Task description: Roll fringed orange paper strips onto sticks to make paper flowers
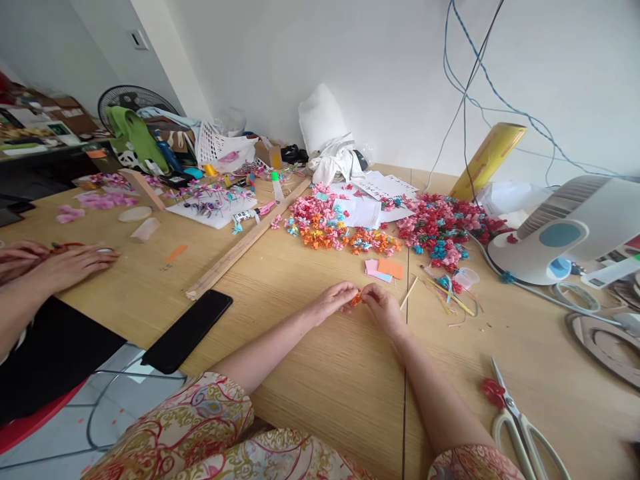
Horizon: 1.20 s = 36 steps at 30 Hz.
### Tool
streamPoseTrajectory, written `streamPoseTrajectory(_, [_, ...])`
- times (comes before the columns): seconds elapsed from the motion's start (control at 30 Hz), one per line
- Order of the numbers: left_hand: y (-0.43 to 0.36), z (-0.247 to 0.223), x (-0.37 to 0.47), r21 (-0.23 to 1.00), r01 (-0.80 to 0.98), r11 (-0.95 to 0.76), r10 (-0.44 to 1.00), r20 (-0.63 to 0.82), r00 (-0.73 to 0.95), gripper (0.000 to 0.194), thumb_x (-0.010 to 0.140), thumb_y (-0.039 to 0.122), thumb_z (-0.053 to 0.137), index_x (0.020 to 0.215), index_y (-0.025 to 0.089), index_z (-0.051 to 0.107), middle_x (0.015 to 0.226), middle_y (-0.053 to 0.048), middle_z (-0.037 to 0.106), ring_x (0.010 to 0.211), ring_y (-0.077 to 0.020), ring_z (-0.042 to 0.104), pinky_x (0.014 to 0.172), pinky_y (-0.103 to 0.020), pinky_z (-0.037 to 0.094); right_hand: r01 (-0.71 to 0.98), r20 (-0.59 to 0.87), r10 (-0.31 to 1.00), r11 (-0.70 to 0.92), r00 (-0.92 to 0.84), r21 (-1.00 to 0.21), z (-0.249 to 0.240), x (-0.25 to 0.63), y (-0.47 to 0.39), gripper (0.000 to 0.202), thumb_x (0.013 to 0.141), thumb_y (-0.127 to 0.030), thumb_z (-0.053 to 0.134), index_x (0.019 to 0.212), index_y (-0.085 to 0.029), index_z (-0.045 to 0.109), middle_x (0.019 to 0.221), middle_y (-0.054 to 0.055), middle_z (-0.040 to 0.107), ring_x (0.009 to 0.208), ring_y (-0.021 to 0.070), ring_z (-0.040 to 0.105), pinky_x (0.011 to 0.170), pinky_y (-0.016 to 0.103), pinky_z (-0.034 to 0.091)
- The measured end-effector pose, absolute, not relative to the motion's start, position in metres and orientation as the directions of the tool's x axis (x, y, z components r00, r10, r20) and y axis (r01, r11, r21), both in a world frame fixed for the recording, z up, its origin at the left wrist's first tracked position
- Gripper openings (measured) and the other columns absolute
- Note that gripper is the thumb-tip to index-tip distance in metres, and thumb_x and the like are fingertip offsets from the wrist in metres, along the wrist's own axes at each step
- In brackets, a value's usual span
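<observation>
Over the middle of the wooden table, my left hand [336, 298] and my right hand [381, 305] meet around a small orange paper flower [355, 299]. Both sets of fingers pinch it from either side, and the fingertips partly cover it. A thin wooden stick [409, 293] lies just right of my right hand. Behind my hands are orange paper pieces [391, 269] and pink and blue paper strips [376, 271]. Farther back spreads a heap of orange flowers [320, 238] and a heap of red and pink flowers [440, 223].
Scissors [513, 407] lie at the right front, a black phone [189, 331] at the left. A wooden bar [250, 243] crosses the table toward the back. A white fan-like device [565, 230] stands right. At far left, a co-worker's hands [75, 267] rest over the table.
</observation>
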State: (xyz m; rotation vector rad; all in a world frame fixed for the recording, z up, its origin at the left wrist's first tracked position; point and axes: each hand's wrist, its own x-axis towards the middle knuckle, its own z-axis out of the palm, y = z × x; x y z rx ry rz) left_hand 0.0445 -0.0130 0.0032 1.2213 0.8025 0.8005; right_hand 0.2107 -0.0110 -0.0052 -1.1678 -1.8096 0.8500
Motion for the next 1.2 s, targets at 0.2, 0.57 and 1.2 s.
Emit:
streamPoseTrajectory(0.2, [-0.011, -0.010, 0.057, 0.952, 0.239, -0.191, 0.950, 0.119, 0.288, 0.023, 0.068, 0.023, 0.061, 0.089, 0.018, 0.052, 0.088, -0.001, 0.055, 0.079, -0.0118, 0.052, 0.075, -0.024, 0.041, 0.466, 0.228, 0.956, 0.291, -0.187, -0.835, -0.004, 0.208, -0.013, 0.007, 0.072, -0.024, 0.050, 0.070, -0.019, 0.053, 0.065, -0.001, 0.059, 0.060, 0.0126, 0.053, 0.058, 0.023, 0.040])
streamPoseTrajectory(0.57, [-0.007, -0.020, 0.056, 0.992, 0.071, -0.100, 0.948, 0.074, 0.310, 0.017, 0.070, 0.019, 0.053, 0.086, 0.017, 0.050, 0.083, 0.000, 0.054, 0.071, -0.0106, 0.053, 0.059, -0.020, 0.045, 0.390, 0.144, 0.975, 0.201, -0.170, -0.899, -0.016, 0.209, -0.008, 0.007, 0.069, -0.025, 0.051, 0.069, -0.018, 0.054, 0.058, -0.002, 0.056, 0.053, 0.0107, 0.049, 0.050, 0.021, 0.038])
streamPoseTrajectory(1.2, [-0.011, -0.015, 0.058, 0.953, 0.190, -0.235, 0.956, 0.190, 0.225, 0.021, 0.073, 0.017, 0.054, 0.094, 0.018, 0.052, 0.092, -0.003, 0.056, 0.079, -0.0126, 0.054, 0.075, -0.024, 0.044, 0.576, 0.195, 0.968, 0.249, -0.155, -0.779, -0.005, 0.207, -0.013, 0.013, 0.069, -0.020, 0.045, 0.064, -0.020, 0.057, 0.058, -0.001, 0.058, 0.056, 0.0126, 0.052, 0.055, 0.022, 0.036])
